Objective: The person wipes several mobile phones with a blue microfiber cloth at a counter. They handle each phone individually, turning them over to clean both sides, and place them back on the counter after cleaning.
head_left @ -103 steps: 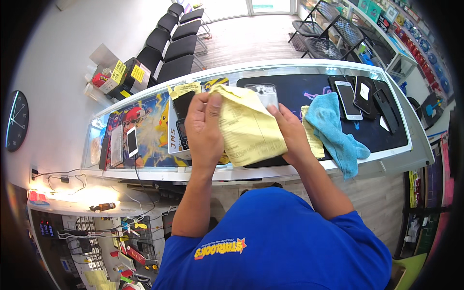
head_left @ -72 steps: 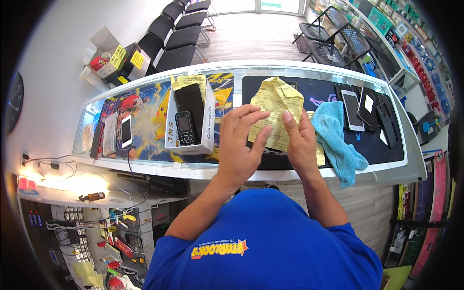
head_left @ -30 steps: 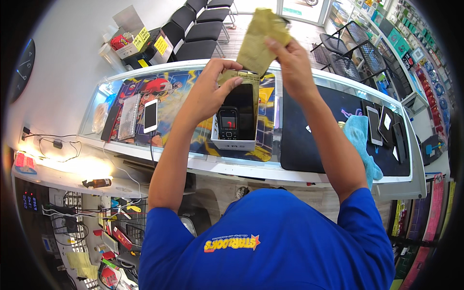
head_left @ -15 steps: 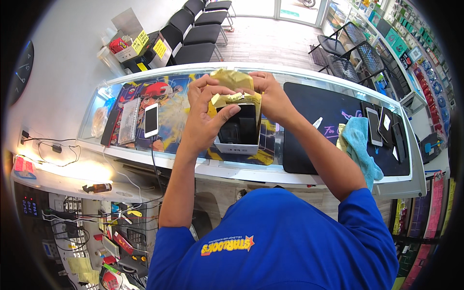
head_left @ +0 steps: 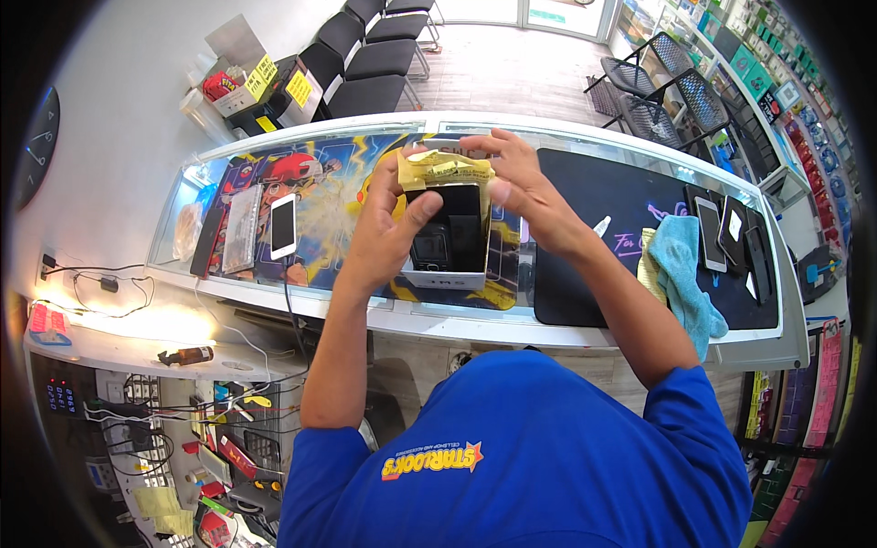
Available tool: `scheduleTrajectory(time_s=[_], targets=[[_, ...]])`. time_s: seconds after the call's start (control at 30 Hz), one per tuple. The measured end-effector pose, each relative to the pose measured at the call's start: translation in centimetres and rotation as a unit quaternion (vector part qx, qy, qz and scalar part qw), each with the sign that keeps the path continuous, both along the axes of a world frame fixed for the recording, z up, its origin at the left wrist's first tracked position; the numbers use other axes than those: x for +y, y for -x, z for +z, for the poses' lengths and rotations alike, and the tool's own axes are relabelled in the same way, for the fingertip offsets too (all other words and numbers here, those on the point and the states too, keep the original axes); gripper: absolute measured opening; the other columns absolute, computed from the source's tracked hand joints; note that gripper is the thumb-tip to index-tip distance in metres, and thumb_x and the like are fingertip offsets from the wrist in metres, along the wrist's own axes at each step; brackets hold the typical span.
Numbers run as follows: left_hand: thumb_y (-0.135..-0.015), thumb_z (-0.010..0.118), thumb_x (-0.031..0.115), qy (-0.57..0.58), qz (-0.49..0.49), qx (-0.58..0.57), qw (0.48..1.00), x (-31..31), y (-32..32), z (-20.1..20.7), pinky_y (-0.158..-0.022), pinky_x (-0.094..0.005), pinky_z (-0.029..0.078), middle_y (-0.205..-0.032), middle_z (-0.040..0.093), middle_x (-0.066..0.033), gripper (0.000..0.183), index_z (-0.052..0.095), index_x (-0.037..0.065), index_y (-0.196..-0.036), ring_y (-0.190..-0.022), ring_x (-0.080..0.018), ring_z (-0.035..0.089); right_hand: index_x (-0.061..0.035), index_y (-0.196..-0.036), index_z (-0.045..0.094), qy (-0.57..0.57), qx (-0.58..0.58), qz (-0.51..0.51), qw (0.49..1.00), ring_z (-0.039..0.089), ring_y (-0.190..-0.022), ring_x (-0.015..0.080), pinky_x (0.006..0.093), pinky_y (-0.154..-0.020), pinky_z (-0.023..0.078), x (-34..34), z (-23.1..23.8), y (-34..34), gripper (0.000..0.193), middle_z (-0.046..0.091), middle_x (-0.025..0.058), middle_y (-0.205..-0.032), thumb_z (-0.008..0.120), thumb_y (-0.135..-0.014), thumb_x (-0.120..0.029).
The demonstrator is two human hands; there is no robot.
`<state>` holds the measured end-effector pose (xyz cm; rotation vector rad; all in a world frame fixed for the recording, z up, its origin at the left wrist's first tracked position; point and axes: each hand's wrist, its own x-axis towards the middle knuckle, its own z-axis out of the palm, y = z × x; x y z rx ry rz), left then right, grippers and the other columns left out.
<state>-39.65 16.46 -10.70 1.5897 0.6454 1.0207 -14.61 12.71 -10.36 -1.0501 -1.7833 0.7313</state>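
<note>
A white box (head_left: 445, 279) stands on the counter in front of me with its top open. Inside it lies a small black keypad phone (head_left: 431, 248) beside other dark contents. Folded yellow paper (head_left: 445, 170) with print stands at the far side of the box. My left hand (head_left: 382, 224) grips the paper's left end, its thumb reaching over the box. At the paper's right end is my right hand (head_left: 534, 187), fingers stretched and thumb apart; whether it still touches the paper is hard to see.
On the picture-printed mat to the left lie a white phone (head_left: 284, 226) on a cable and a clear plastic sleeve (head_left: 243, 228). A black mat (head_left: 585, 274) at right bears a blue cloth (head_left: 678, 265) and several phones (head_left: 710, 236). Chairs (head_left: 379, 59) stand beyond the counter.
The yellow paper has been folded down lower toward the box. My right hand has loosened from it and drawn a little right, its fingers spreading. My left hand keeps its hold.
</note>
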Motion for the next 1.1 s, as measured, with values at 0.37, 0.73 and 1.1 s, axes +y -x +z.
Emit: scheduleTrajectory(time_s=[0.37, 0.73, 1.1], targets=[[-0.082, 0.096, 0.038, -0.18, -0.051, 0.295, 0.937, 2.4, 2.3, 2.7, -0.124, -0.0464, 0.036, -0.15, 0.054, -0.0193, 0.082, 0.061, 0.008, -0.15, -0.146, -0.0385, 0.044, -0.006, -0.124, 0.077, 0.011, -0.221, -0.061, 0.973, 0.059, -0.111, 0.0244, 0.0405, -0.101, 0.044, -0.7, 3.4, 0.1, 0.048, 0.068, 0.0075, -0.105, 0.087, -0.093, -0.041], [-0.088, 0.092, 0.043, -0.166, -0.059, 0.22, 0.959, 8.5, -0.1, 4.3, -0.12, -0.0424, 0.043, -0.142, 0.055, -0.0171, 0.077, 0.062, 0.001, -0.146, -0.139, -0.0309, 0.056, -0.0026, -0.129, 0.077, 0.004, -0.094, -0.073, 0.993, 0.069, -0.112, 0.0209, 0.0398, -0.104, 0.052, 4.5, 5.3, -1.4, 0.048, 0.077, 0.012, -0.115, 0.086, -0.096, -0.036], [-0.082, 0.094, 0.04, -0.271, 0.153, 0.244, 0.918, 6.9, -0.7, 0.9, -0.113, -0.0441, 0.045, -0.125, 0.059, -0.0152, 0.073, 0.061, 0.008, -0.139, -0.134, -0.0336, 0.052, -0.0016, -0.136, 0.069, -0.021, -0.093, -0.108, 0.99, 0.069, -0.111, 0.0294, 0.0429, -0.103, 0.054, 7.9, -0.8, -1.6, 0.054, 0.074, 0.018, -0.121, 0.076, -0.102, -0.042]])
